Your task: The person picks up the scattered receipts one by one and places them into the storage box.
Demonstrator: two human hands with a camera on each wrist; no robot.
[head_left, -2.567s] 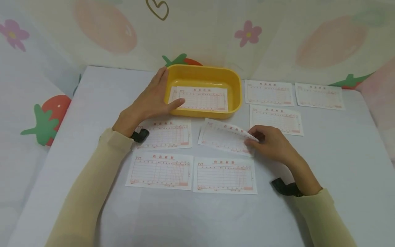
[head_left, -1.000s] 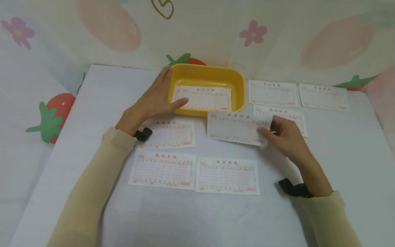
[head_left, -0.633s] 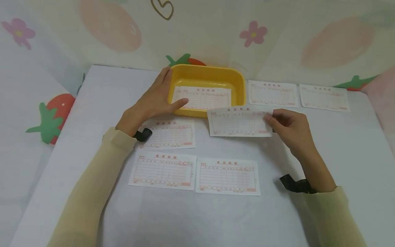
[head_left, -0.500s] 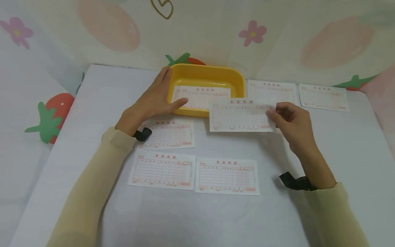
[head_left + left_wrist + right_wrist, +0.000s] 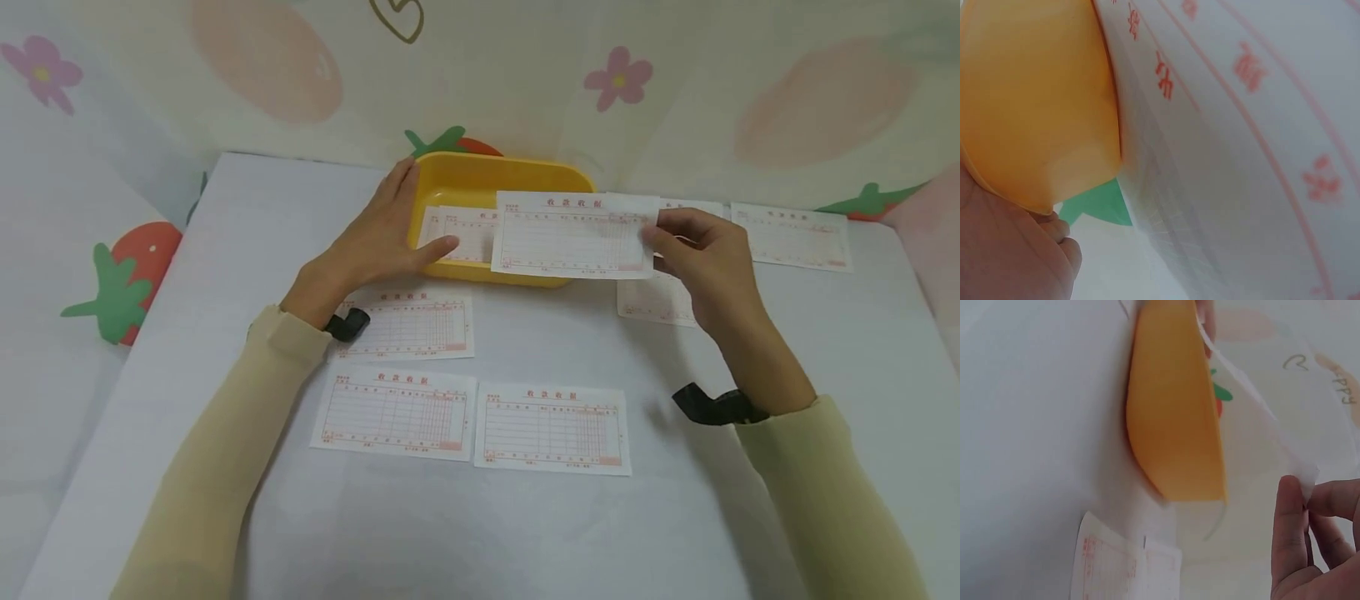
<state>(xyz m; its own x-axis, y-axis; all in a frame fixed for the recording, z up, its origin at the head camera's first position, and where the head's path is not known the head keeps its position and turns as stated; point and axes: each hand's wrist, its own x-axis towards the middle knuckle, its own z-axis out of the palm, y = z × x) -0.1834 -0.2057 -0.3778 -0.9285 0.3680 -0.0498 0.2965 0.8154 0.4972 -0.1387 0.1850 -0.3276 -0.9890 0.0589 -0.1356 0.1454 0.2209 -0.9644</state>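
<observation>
My left hand [image 5: 367, 229] grips the left end of a yellow plastic basin [image 5: 510, 173], its thumb over the front rim. In the left wrist view its fingertips curl past the basin's [image 5: 1035, 94] corner. White receipt slips [image 5: 463, 237] printed in red lie inside. My right hand [image 5: 705, 250] pinches the right edge of another receipt slip [image 5: 573, 237] between thumb and fingers. That slip is held up over the basin's right front part and hides some of it. The right wrist view has this slip [image 5: 1260, 400] nearly edge-on, above the basin's rim.
In front of the basin, receipt slips lie flat: one [image 5: 412, 329] partly under my left wrist, and two side by side, left [image 5: 393, 417] and right [image 5: 552, 429]. More slips [image 5: 795, 237] lie at the right, some partly covered by my right hand. A patterned cloth [image 5: 480, 75] hangs behind the table.
My right hand has lifted the receipt slip off the table and carried it upward and towards the basin, which it now overlaps. My left hand has stayed on the basin.
</observation>
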